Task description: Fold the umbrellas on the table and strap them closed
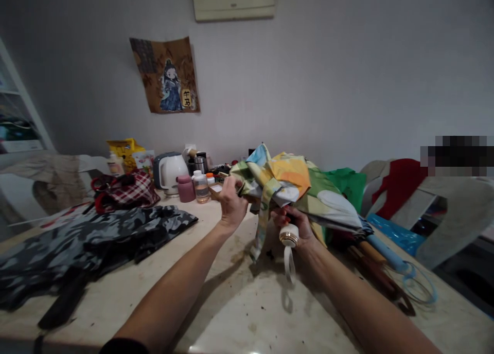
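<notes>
A folding umbrella (289, 171) with loose green, yellow and white cloth is held up over the table, its canopy bunched and pointing away from me. My right hand (295, 223) is wrapped round it just above the white handle (289, 235), which has a gold ring and a hanging white wrist loop (289, 265). At the canopy's left edge, my left hand (233, 199) is closed, pinching a fold of the cloth. A strap (262, 220) of the same print dangles between the hands. The fingertips of my left hand are partly hidden.
A camouflage umbrella (127, 235) with a black handle lies at left, a plaid red one (127, 189) behind it. A kettle (172, 174), pink jar (186, 188) and bottle (200, 187) stand at the back. More umbrellas, one with a light-blue handle (389, 253), lie at right.
</notes>
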Demonstrator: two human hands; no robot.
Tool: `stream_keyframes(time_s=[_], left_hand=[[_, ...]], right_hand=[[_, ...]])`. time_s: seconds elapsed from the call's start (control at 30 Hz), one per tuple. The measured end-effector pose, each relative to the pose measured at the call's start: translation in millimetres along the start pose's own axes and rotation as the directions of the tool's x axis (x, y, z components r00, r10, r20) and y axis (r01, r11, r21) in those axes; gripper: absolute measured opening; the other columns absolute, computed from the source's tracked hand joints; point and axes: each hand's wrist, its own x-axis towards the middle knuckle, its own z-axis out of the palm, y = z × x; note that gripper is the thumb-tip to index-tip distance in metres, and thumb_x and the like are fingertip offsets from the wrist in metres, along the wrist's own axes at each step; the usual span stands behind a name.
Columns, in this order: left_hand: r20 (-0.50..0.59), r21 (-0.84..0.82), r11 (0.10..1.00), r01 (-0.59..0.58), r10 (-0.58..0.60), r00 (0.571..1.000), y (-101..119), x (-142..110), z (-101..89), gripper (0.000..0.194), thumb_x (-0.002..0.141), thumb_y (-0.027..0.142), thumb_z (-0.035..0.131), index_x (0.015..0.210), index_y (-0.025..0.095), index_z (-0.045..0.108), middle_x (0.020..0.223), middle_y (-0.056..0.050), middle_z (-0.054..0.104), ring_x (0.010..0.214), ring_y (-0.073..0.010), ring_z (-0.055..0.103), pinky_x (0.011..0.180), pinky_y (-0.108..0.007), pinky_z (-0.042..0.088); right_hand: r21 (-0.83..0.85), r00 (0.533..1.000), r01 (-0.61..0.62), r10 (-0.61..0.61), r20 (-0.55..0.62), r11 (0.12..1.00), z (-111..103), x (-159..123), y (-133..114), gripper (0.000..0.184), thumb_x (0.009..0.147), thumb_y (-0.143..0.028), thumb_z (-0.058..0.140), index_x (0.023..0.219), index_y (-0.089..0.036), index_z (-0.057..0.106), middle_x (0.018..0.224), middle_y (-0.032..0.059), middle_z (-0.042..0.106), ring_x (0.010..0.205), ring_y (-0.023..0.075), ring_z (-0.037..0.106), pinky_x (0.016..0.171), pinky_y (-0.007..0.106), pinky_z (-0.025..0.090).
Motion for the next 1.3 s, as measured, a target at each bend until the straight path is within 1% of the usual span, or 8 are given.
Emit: stream_keyframes(time_s=[0.23,0.47,0.63,0.73,0.83,1.03,1.2,1.3], left_hand=[[0.017,-0.069,0.961,0.269,-0.269,0.963,-12.0,0.1,13.6,0.029,0.062,0.002,0.055,0.082,0.019,0.045,0.071,0.005,0.049,0.06,-0.0103,0.048,0.06,-0.023,0.037],[0.052,-0.422,0.713,0.56,-0.598,0.8,-30.3,17.9,13.5,0.026,0.066,0.009,0.053,0.091,0.016,0.052,0.075,0.001,0.055,0.064,-0.0104,0.052,0.058,-0.021,0.04],[0.178,-0.588,0.74,0.327,-0.277,0.944,-27.8,32.5,-4.7,0.04,0.075,0.028,0.065,0.111,0.017,0.056,0.119,-0.01,0.062,0.109,-0.0178,0.058,0.093,-0.029,0.046],[0.321,-0.609,0.748,0.263,-0.07,0.944,-25.3,36.1,-15.4,0.07,0.072,0.051,0.075,0.129,0.019,0.05,0.14,-0.014,0.051,0.132,-0.0227,0.045,0.104,-0.031,0.039],[0.541,-0.602,0.711,0.363,0.029,0.841,-22.3,39.9,-28.6,0.083,0.057,0.06,0.082,0.123,0.016,0.057,0.121,-0.015,0.064,0.115,-0.0256,0.058,0.089,-0.03,0.049],[0.776,-0.376,0.801,0.465,-0.002,0.631,-12.6,49.8,-53.7,0.043,0.048,0.037,0.09,0.068,0.011,0.061,0.063,0.0,0.061,0.055,-0.0105,0.055,0.053,-0.021,0.045],[0.931,-0.199,0.915,0.35,0.065,0.359,-5.3,52.6,-60.8,0.038,0.053,0.037,0.088,0.058,0.012,0.059,0.055,0.0,0.057,0.051,-0.0105,0.051,0.048,-0.02,0.041],[0.933,-0.177,0.94,0.293,0.065,0.355,2.2,53.4,-63.7,0.034,0.061,0.039,0.083,0.064,0.012,0.061,0.059,-0.001,0.061,0.054,-0.012,0.055,0.05,-0.021,0.043]], right_hand=[[0.022,0.995,0.094,-0.093,-0.036,0.995,-4.7,1.6,-17.4,0.029,0.065,-0.005,0.068,0.064,-0.017,0.041,0.062,-0.0038,0.048,0.048,0.0017,0.046,0.045,0.009,0.046],[-0.032,0.996,0.091,-0.091,0.017,0.995,-3.3,-5.2,-20.3,0.028,0.064,-0.008,0.071,0.062,-0.017,0.044,0.059,-0.0051,0.047,0.045,0.0033,0.039,0.042,0.011,0.044],[-0.102,0.997,0.023,-0.016,0.072,0.995,-6.2,-14.4,-24.9,0.027,0.062,-0.015,0.072,0.06,-0.018,0.045,0.052,-0.0066,0.042,0.044,0.0048,0.034,0.042,0.012,0.04],[-0.142,0.993,-0.064,0.077,0.085,0.988,-9.6,-15.3,-22.1,0.026,0.061,-0.016,0.071,0.057,-0.017,0.046,0.049,-0.0064,0.04,0.042,0.0053,0.032,0.042,0.014,0.039],[-0.165,0.984,-0.131,0.148,0.096,0.978,-11.6,-13.5,-18.2,0.025,0.059,-0.016,0.072,0.055,-0.016,0.047,0.048,-0.0059,0.041,0.042,0.005,0.032,0.042,0.015,0.039],[-0.143,0.983,-0.145,0.158,0.088,0.979,-12.6,-13.1,-22.3,0.021,0.058,-0.018,0.073,0.058,-0.014,0.053,0.048,-0.0066,0.041,0.041,0.003,0.034,0.043,0.013,0.038],[-0.148,0.989,-0.136,0.143,0.037,0.98,-14.5,-14.6,-23.5,0.017,0.058,-0.017,0.07,0.057,-0.016,0.053,0.047,-0.0058,0.043,0.04,0.0053,0.036,0.041,0.016,0.04],[-0.162,0.989,-0.143,0.146,0.011,0.977,-13.0,-15.2,-21.2,0.018,0.056,-0.016,0.071,0.056,-0.016,0.053,0.047,-0.0053,0.044,0.04,0.0053,0.039,0.04,0.015,0.04]])
